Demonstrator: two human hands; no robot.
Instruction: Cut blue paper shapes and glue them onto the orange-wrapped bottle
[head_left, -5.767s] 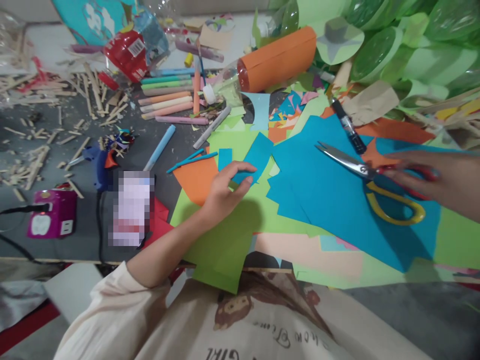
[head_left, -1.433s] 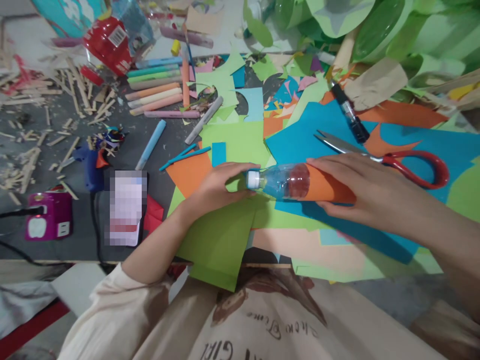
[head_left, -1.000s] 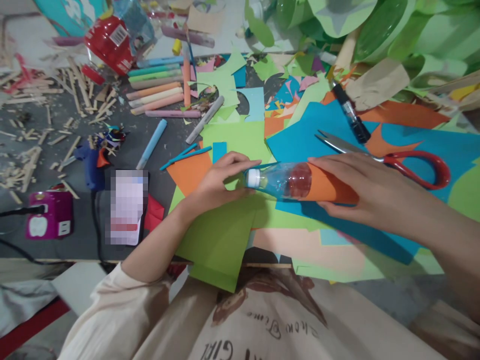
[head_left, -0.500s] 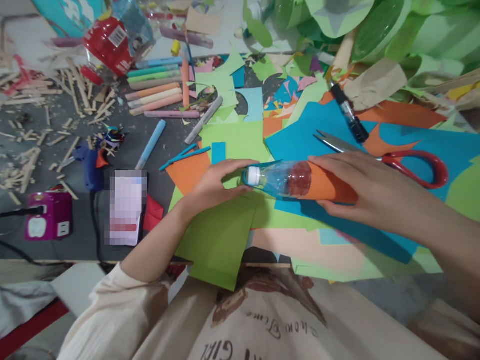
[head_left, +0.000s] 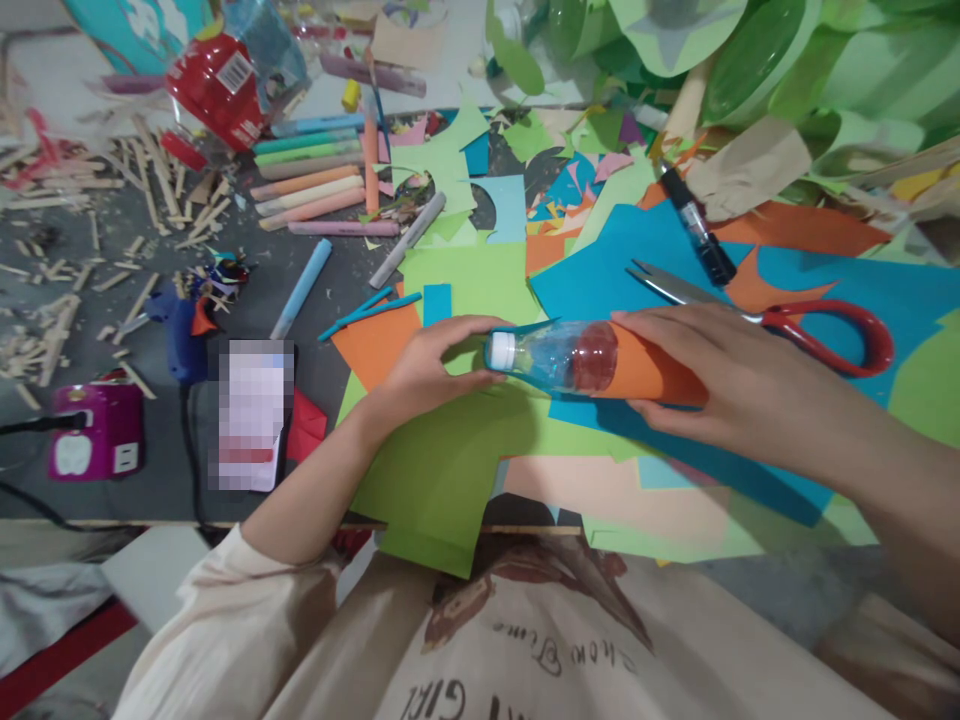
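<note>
A clear plastic bottle with a white cap lies on its side, cap to the left, above the green paper. Its lower body is wrapped in orange paper, and something dark red shows through the plastic beside the wrap. My right hand grips the orange-wrapped end, thumb on the near side. My left hand curves round the cap end, fingertips on both sides by the neck, where a piece of blue paper shows behind. Red-handled scissors lie partly open on blue paper beyond my right hand.
A phone, a blue glue gun with its cord and a purple power block are on the left. Markers, wooden sticks and paper scraps spread behind. A black pen lies near the scissors.
The bottle and my right hand have shifted very slightly to the left. My left hand keeps almost the same place at the cap end.
</note>
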